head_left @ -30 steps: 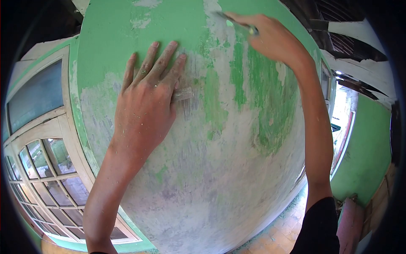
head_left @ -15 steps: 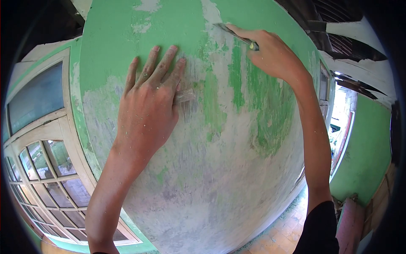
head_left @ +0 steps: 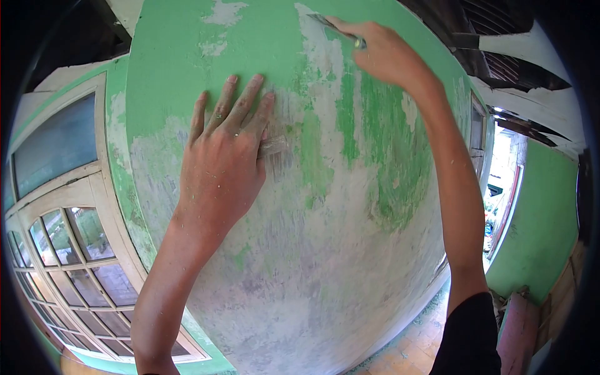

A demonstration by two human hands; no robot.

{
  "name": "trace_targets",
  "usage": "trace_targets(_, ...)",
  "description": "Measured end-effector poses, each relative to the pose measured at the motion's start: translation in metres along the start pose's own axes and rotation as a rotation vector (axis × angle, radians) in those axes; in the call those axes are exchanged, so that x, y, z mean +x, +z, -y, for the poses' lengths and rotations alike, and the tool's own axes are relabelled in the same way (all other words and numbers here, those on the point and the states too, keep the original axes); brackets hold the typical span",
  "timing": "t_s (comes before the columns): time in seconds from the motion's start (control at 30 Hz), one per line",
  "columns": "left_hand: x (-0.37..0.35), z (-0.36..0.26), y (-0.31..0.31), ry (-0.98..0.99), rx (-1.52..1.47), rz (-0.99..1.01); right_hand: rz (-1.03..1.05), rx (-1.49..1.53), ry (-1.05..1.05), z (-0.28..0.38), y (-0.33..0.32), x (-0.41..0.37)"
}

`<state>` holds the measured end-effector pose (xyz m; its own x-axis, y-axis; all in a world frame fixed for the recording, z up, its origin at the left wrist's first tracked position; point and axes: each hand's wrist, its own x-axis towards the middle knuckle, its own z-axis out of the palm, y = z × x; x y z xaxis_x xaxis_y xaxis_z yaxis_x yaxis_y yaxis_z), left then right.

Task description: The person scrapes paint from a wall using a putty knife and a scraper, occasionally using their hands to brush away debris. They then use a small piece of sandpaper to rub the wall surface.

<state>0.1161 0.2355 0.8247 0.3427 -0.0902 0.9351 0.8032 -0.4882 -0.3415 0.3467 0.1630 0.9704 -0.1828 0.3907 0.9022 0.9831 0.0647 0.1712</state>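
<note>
My right hand [head_left: 382,52] grips a scraper [head_left: 334,27] high on the green wall [head_left: 169,56], its blade against the edge of a bare, pale patch [head_left: 322,56]. My left hand [head_left: 224,153] lies on the wall left of centre, fingers spread and pointing up. A flat, whitish piece [head_left: 273,145] shows from beneath its thumb side; how it is held is hidden. Below both hands the wall is mostly grey-white, with streaks of green. Small flakes speckle both arms.
On the left stand a paned door [head_left: 81,250] and a window [head_left: 56,144] in a pale frame. A bright doorway [head_left: 503,181] and another green wall [head_left: 537,212] are at the right. Tiled floor [head_left: 406,344] shows at the lower right.
My right hand and the scraper have moved up and to the left along the pale patch. My left hand keeps its place on the wall, while the view has shifted slightly.
</note>
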Motion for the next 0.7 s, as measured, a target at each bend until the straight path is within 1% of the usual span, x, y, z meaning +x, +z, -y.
trace_targets(0.03, -0.002, 0.000, -0.001, 0.001, -0.003, 0.011, 0.056, 0.008, 0.073, 0.004, 0.002, -0.009)
trace_targets(0.07, -0.001, 0.001, -0.001, 0.008, 0.003, 0.016, 0.061, 0.010, 0.083, -0.004, 0.010, -0.021)
trace_targets(0.13, -0.004, 0.003, -0.003, 0.012, 0.013, 0.019, -0.165, 0.002, -0.186, -0.027, 0.030, -0.039)
trace_targets(0.17, -0.005, 0.003, -0.004, 0.023, 0.000, 0.001, -0.165, -0.002, -0.184, -0.023, 0.023, -0.038)
trace_targets(0.23, -0.003, 0.005, -0.004, 0.030, -0.004, -0.024, 0.047, 0.020, -0.033, -0.012, 0.003, -0.031)
trace_targets(0.27, -0.002, 0.005, -0.004, 0.030, 0.011, -0.021, 0.053, 0.022, -0.033, -0.009, 0.003, -0.034)
trace_targets(0.33, -0.003, 0.001, -0.003, 0.025, 0.025, -0.010, 0.036, 0.129, 0.006, -0.005, 0.005, -0.045)
trace_targets(0.37, -0.003, 0.000, -0.003, 0.016, 0.037, -0.010, 0.038, 0.130, 0.006, -0.011, 0.014, -0.047)
trace_targets(0.43, -0.004, -0.002, -0.003, 0.013, 0.045, -0.012, -0.227, 0.000, -0.212, -0.031, 0.039, -0.052)
trace_targets(0.47, -0.005, -0.002, -0.004, 0.011, 0.028, -0.010, -0.231, -0.003, -0.213, -0.026, 0.034, -0.041)
trace_targets(0.53, -0.004, -0.004, -0.003, 0.019, 0.012, -0.003, -0.083, 0.085, 0.026, -0.011, 0.020, -0.018)
trace_targets(0.57, -0.005, -0.004, -0.004, 0.016, 0.018, 0.002, -0.083, 0.087, 0.028, -0.010, 0.014, -0.018)
trace_targets(0.63, -0.005, -0.002, -0.006, 0.007, 0.031, 0.002, -0.017, 0.016, 0.005, -0.006, 0.008, -0.019)
trace_targets(0.67, -0.008, -0.003, -0.007, 0.006, 0.029, 0.014, -0.011, 0.019, 0.011, -0.015, 0.015, -0.029)
trace_targets(0.7, -0.009, -0.003, -0.008, 0.001, 0.028, 0.018, -0.099, -0.004, -0.120, -0.027, 0.025, -0.039)
